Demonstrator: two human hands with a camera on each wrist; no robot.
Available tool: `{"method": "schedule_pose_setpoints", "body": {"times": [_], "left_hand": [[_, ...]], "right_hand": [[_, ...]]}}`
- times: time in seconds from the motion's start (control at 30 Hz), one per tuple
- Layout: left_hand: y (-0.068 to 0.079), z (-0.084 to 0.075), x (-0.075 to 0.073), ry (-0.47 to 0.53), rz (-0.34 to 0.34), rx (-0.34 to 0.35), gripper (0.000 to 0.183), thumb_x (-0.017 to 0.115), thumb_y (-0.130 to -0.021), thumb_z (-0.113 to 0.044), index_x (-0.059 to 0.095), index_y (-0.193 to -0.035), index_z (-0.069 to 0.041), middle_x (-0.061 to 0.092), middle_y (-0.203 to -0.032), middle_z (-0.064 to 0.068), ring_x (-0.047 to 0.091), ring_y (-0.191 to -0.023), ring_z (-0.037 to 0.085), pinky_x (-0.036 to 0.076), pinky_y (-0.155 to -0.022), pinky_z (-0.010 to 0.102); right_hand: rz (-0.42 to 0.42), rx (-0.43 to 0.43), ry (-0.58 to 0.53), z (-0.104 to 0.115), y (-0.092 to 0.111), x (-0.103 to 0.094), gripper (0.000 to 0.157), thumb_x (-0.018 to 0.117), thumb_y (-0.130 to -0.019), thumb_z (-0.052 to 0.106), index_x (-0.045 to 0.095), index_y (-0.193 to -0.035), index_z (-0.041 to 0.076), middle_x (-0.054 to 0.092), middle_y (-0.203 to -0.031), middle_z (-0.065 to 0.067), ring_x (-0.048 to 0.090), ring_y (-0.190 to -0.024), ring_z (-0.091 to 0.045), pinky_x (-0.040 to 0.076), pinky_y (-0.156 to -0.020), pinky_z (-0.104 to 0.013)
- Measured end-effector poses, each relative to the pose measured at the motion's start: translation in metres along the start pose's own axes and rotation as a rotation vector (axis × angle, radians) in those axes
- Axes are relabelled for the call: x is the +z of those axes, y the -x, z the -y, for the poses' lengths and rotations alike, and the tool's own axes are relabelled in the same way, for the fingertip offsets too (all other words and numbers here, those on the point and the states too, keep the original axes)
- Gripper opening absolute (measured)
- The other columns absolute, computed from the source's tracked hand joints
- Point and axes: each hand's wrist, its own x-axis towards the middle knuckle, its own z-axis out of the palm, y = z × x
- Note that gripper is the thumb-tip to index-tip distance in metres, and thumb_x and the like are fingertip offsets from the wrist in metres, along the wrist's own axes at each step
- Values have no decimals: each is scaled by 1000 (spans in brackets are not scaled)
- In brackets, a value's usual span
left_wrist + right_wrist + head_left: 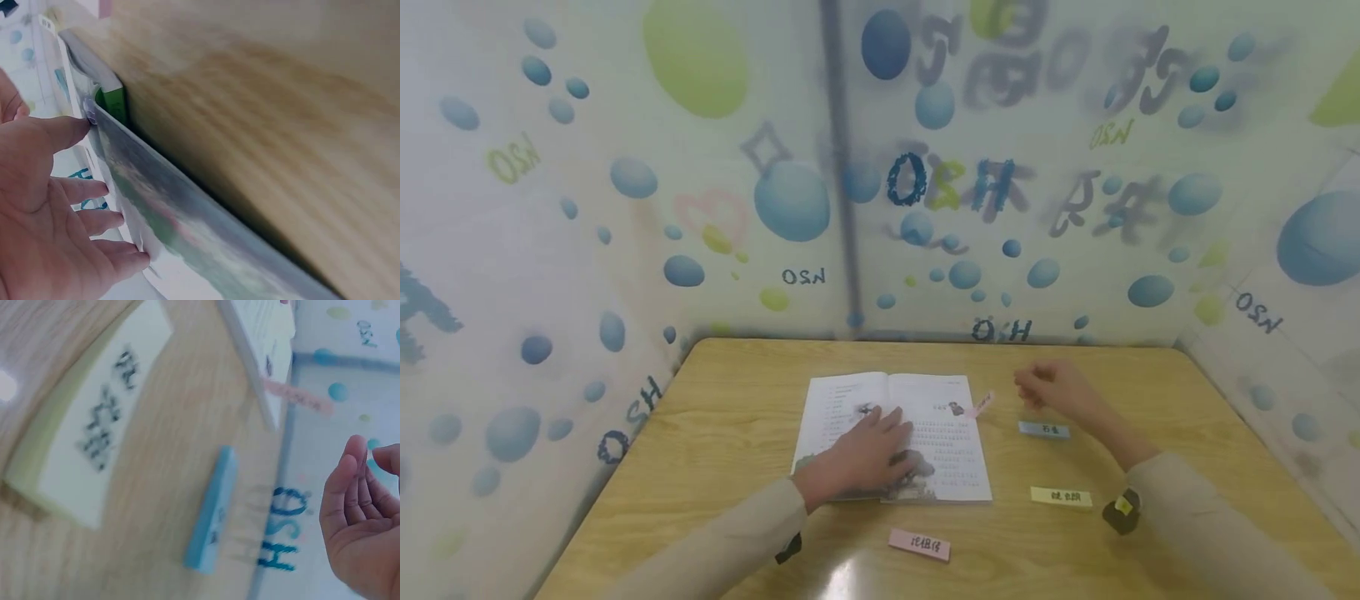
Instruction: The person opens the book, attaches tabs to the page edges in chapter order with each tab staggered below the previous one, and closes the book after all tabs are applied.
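A book (936,400) lies spread on the table, with printed text and small pictures on its pages. Across its middle rests my left hand (874,450), fingers spread; in the left wrist view the fingertips touch the page (162,231). Sticking out from the book's right edge is a pink sticky note (981,405) with writing. To the right of it my right hand (1051,387) is raised over the table, its fingers loosely bent and holding nothing in the right wrist view. Just below that hand sits a blue sticky-note pad (1043,430) with handwriting.
A pale yellow sticky-note pad (1061,497) lies nearer, by the right wrist. In front of the book is a pink sticky-note pad (919,545). Both bear handwriting. Walls with bubble patterns (792,202) enclose the wooden table (715,400) at the back and sides.
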Motion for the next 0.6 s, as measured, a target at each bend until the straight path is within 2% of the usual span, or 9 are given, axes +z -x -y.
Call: {"method": "schedule_pose_setpoints", "body": {"times": [0.1,0.23,0.33,0.4,0.5,0.6], "left_hand": [[9,5,3,-4,-10,3,65,52,-104,-47,42,-155,-7,32,-160,20,26,-147,39,21,-119,49],[18,7,5,-11,15,-2,69,54,-104,-46,35,-158,-9,27,-163,17,23,-147,44,25,-117,51],[21,6,4,-15,27,-11,71,55,-103,-48,33,-159,-10,24,-164,14,21,-147,46,27,-116,53],[23,5,3,-20,31,-16,71,53,-103,-49,33,-160,-11,24,-165,13,20,-147,46,27,-116,53],[25,3,2,-24,40,-27,70,52,-104,-50,33,-160,-13,23,-165,12,19,-147,46,27,-116,54],[26,1,2,-17,39,-30,68,51,-104,-49,34,-160,-13,23,-165,11,20,-147,47,28,-115,55]], "right_hand": [[1,-75,9,15,1,5,31,61,-104,27,69,-109,-3,70,-93,-16,68,-80,-24,60,-71,-35],[25,-205,-4,30,4,24,20,63,-103,18,70,-106,1,69,-89,-13,68,-78,-25,60,-68,-35],[67,-316,72,37,9,43,18,65,-102,18,71,-110,3,71,-95,-8,69,-84,-23,59,-72,-32],[127,-377,157,38,15,56,24,67,-101,22,69,-117,4,71,-106,-8,68,-93,-22,58,-78,-33],[249,-441,331,35,28,73,42,70,-98,34,65,-130,7,64,-129,-8,61,-117,-26,52,-97,-43],[373,-428,466,31,43,84,61,72,-93,44,57,-142,12,49,-151,-9,45,-137,-30,39,-110,-50]]}}
